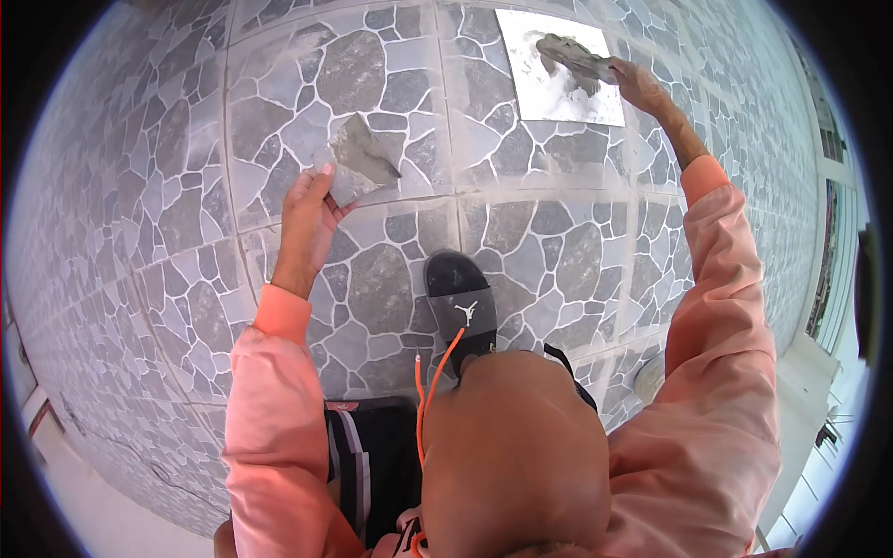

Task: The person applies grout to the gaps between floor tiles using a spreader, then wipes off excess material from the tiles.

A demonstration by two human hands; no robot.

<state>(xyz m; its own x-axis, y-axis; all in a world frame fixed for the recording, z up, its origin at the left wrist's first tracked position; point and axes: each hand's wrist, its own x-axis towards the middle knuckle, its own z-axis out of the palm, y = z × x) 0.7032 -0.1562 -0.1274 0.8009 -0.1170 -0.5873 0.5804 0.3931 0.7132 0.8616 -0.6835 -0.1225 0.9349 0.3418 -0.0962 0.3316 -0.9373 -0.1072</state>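
**Loading mortar from the board**

Right hand (640,82) grips a trowel (575,56), blade on the metal board (558,70) far right, scooping grey mortar (584,82). Left hand (307,219) is clamped on a tile piece (358,166) with mortar on it, held over the stone-pattern floor (167,167). Hands well apart. My read: take a small load, keep the blade flat, hold the piece level so nothing slides off. Sandal (462,312) sits between.

No packages, labels, signs or screens show here (only stone-patterned paving).
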